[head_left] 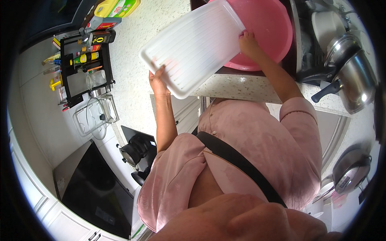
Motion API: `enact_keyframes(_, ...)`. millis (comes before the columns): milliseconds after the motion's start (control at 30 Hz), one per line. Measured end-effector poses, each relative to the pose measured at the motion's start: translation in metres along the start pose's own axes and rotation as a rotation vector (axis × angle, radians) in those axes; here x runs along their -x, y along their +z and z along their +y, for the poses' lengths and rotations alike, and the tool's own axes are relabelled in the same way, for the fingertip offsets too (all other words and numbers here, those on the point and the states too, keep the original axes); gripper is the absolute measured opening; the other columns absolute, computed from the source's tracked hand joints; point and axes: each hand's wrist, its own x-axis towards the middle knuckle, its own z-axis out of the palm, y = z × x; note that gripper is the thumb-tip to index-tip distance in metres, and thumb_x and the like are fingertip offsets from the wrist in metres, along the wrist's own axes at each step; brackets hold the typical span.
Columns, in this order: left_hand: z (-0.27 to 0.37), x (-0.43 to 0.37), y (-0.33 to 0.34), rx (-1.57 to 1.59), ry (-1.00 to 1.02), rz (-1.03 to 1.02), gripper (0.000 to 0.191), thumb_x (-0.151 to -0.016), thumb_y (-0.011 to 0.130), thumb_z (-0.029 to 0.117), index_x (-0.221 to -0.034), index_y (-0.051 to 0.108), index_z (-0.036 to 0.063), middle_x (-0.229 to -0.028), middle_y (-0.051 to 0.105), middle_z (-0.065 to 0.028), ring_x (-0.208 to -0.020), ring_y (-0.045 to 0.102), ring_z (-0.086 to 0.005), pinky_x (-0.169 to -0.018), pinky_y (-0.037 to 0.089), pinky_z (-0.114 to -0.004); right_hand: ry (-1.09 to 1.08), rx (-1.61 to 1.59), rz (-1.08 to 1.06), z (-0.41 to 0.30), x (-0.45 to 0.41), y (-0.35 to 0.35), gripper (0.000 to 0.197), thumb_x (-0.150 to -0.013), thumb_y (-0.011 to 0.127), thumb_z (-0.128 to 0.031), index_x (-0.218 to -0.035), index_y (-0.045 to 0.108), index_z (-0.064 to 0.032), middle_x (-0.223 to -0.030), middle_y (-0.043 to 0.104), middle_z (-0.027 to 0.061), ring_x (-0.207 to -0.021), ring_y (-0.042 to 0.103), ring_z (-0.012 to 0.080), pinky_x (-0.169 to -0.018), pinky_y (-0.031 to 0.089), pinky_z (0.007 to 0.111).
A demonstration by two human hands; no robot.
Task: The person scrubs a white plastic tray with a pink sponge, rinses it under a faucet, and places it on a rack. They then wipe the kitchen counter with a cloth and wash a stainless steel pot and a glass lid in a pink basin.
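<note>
A white ribbed plastic tray point(193, 45) is held tilted over the counter edge and partly over a pink plastic basin point(271, 30). My left hand point(159, 80) grips its lower left end, thumb on the ribbed face and the other fingers hidden behind. At the tray's right edge, my right hand point(249, 43) is closed around a small dark pink thing point(242, 33), pressed against the rim. Too little of that thing shows to name it surely. The basin stands in a dark sink point(289, 64), and the tray hides its left part.
Speckled countertop point(132, 60) extends to the left. A black rack point(110, 64) there holds several bottles, beside a glass lid point(96, 117). Steel pots point(357, 81) with black handles crowd the right side. A pot point(130, 156) sits on the cooktop at lower left, near a dark range hood point(96, 186).
</note>
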Motion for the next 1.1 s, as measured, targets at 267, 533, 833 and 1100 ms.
enact_keyframes(267, 0.007, 0.003, 0.020, -0.073, 0.141, -0.087, 0.051, -0.078, 0.043, -0.008, -0.127, 0.042, 0.0068, -0.102, 0.058, -0.0138, -0.094, 0.061, -0.0247, -0.083, 0.054, -0.038, -0.372, -0.288, 0.089, -0.055, 0.017, -0.023, 0.018, -0.075, 0.050, -0.007, -0.084, 0.062, 0.0039, -0.085, 0.060, 0.0199, -0.084, 0.057, 0.0340, -0.076, 0.046, 0.043)
enact_keyframes(533, 0.020, 0.030, 0.027, -0.063, 0.146, -0.063, 0.056, -0.078, 0.038, -0.010, -0.132, 0.034, 0.0052, -0.108, 0.054, -0.0218, -0.099, 0.060, -0.0319, -0.080, 0.055, -0.042, -0.062, -0.755, -0.162, -0.054, 0.005, -0.043, 0.019, -0.082, 0.051, -0.013, -0.085, 0.064, 0.0009, -0.089, 0.059, 0.0217, -0.086, 0.060, 0.0321, -0.080, 0.046, 0.042)
enact_keyframes(833, 0.020, 0.045, 0.023, -0.191, 0.136, 0.071, 0.056, -0.079, 0.040, -0.007, -0.133, 0.031, 0.0050, -0.108, 0.055, -0.0258, -0.095, 0.061, -0.0341, -0.067, 0.058, -0.041, -0.019, -0.408, -0.004, 0.030, -0.027, -0.007, 0.028, -0.081, 0.052, -0.014, -0.104, 0.055, 0.0009, -0.106, 0.055, 0.0168, -0.101, 0.054, 0.0327, -0.084, 0.046, 0.042)
enact_keyframes(1100, 0.052, 0.043, 0.039, -0.122, 0.323, -0.089, 0.050, -0.080, 0.043, -0.004, -0.130, 0.038, 0.0039, -0.110, 0.055, -0.0209, -0.092, 0.063, -0.0318, -0.071, 0.058, -0.041, 0.171, -0.014, 0.479, 0.106, -0.047, -0.080, 0.013, -0.073, 0.054, -0.015, -0.076, 0.062, -0.0058, -0.088, 0.057, 0.0131, -0.093, 0.052, 0.0331, -0.084, 0.039, 0.048)
